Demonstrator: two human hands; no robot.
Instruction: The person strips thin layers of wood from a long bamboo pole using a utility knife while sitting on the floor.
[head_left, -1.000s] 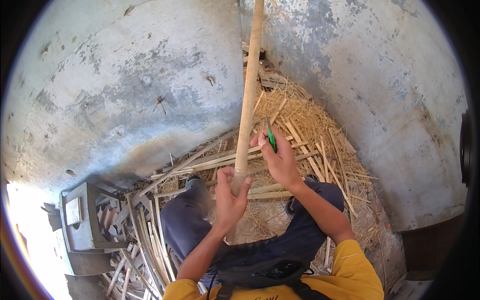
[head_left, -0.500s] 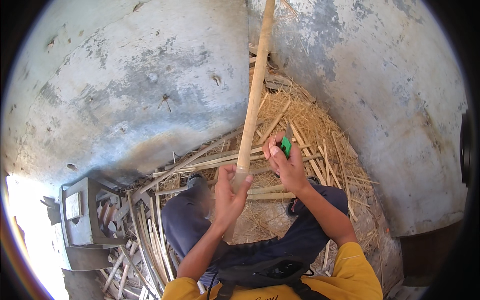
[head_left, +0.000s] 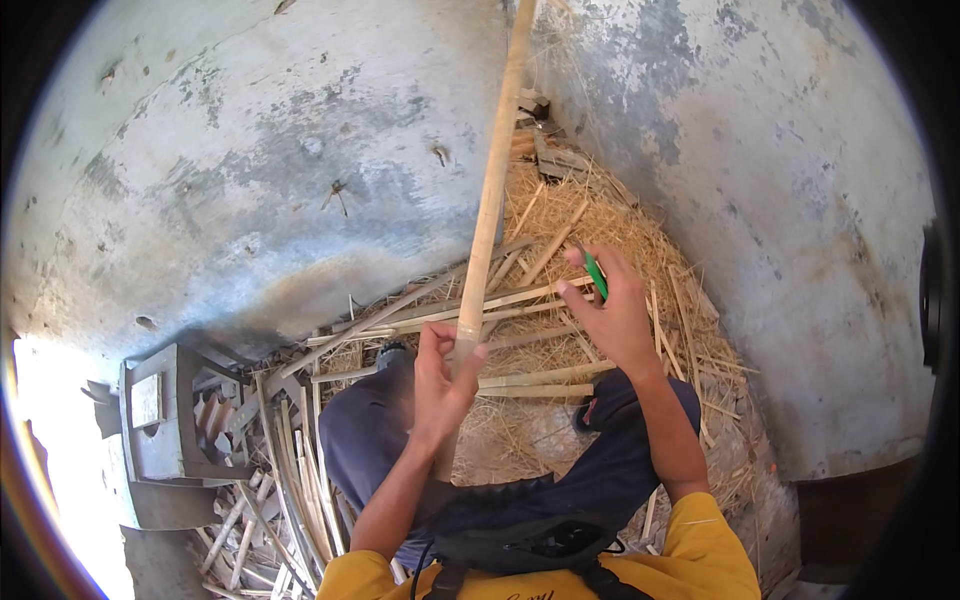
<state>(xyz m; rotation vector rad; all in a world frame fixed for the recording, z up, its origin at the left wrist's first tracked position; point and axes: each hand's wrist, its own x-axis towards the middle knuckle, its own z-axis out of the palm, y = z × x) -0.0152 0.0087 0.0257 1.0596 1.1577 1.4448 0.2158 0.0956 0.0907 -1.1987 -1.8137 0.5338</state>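
Observation:
A long pale bamboo pole (head_left: pixel 494 180) runs from the top edge down between my legs, leaning slightly to the right at its far end. My left hand (head_left: pixel 440 385) is wrapped round its lower part, near a ring-like joint, with the thumb along the right side. To the right of the pole, and apart from it, my right hand (head_left: pixel 622 312) is raised with a green-handled knife (head_left: pixel 597 277) between its fingers. The knife's short blade is hard to make out. Beneath both hands lie split bamboo strips (head_left: pixel 540 380) across the floor between my knees.
Straw-like shavings (head_left: pixel 640 235) cover the floor into the corner between two worn walls (head_left: pixel 250 160). On the left stands a grey wooden box-like frame (head_left: pixel 165 420), beside piled bamboo strips (head_left: pixel 305 480). My dark-trousered legs flank the pole.
My right hand with the knife has moved a little right, and its fingers have loosened and turned. The pole and my left hand have shifted slightly left.

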